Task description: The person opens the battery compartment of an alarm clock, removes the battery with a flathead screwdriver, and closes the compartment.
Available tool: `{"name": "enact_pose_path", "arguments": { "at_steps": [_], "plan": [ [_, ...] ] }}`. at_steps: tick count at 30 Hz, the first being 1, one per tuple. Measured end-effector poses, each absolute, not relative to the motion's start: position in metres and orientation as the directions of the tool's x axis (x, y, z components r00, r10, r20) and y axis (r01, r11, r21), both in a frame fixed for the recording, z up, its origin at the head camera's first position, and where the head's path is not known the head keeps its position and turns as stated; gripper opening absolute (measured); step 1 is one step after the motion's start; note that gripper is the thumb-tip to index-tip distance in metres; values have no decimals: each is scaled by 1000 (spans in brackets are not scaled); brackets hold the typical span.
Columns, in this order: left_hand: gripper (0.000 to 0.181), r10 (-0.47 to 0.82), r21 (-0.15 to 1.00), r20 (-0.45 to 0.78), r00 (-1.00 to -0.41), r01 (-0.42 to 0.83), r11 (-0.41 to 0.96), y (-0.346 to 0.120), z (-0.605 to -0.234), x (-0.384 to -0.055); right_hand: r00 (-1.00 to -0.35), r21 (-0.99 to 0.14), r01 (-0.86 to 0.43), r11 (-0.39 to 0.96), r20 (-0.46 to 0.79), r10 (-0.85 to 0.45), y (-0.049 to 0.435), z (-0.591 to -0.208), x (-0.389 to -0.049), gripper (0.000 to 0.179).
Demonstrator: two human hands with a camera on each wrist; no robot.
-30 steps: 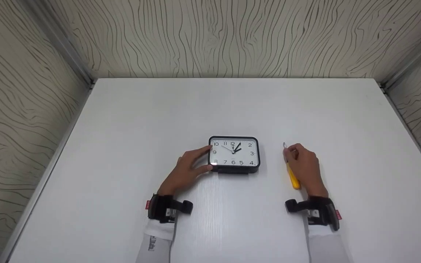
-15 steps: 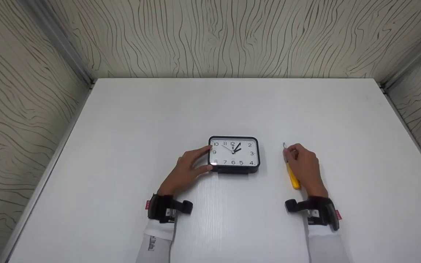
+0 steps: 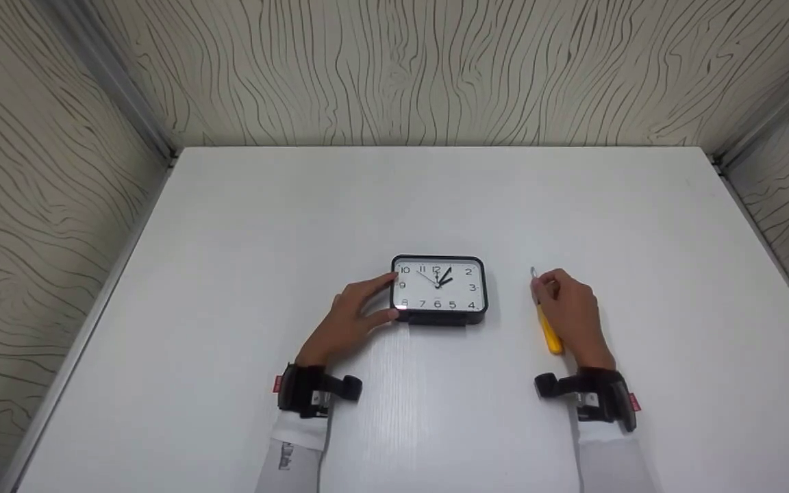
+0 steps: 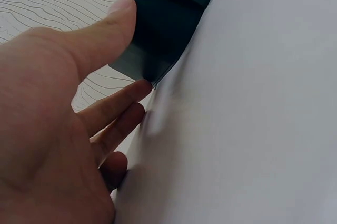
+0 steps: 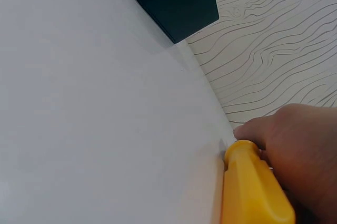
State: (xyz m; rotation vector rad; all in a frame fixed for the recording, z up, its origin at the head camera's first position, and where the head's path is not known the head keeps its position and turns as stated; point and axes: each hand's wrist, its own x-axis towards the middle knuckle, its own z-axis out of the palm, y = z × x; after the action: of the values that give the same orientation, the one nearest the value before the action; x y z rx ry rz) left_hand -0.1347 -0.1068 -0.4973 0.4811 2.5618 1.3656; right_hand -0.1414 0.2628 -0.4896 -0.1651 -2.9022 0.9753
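A black-framed alarm clock (image 3: 439,287) with a white dial rests near the middle of the white table, its face turned up toward the head camera. My left hand (image 3: 344,320) holds it at its left side. Thumb and index finger touch its left edge, as the left wrist view also shows against the dark clock case (image 4: 163,29). Right of the clock, my right hand (image 3: 570,311) pinches the metal shaft of a screwdriver. Its yellow handle (image 5: 253,187) points back toward me, and the silver tip (image 3: 533,271) shows past the fingertips.
The white table (image 3: 264,205) is bordered by wood-patterned walls (image 3: 401,75) at the back and both sides. A grey metal edge (image 3: 103,301) runs along the left. Each wrist carries a black camera mount (image 3: 309,390).
Only the clock's thin second hand has advanced slightly. Both hands, the clock and the screwdriver keep their places.
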Motion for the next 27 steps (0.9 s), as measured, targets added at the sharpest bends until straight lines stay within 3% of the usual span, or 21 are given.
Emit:
{"name": "enact_pose_path", "arguments": {
  "at_steps": [27],
  "plan": [
    [61,376,843,-14,-926,192,503,-107,-494,-133,-992,-618,53,785,57,112,263,-488,-140,34]
  ]
}}
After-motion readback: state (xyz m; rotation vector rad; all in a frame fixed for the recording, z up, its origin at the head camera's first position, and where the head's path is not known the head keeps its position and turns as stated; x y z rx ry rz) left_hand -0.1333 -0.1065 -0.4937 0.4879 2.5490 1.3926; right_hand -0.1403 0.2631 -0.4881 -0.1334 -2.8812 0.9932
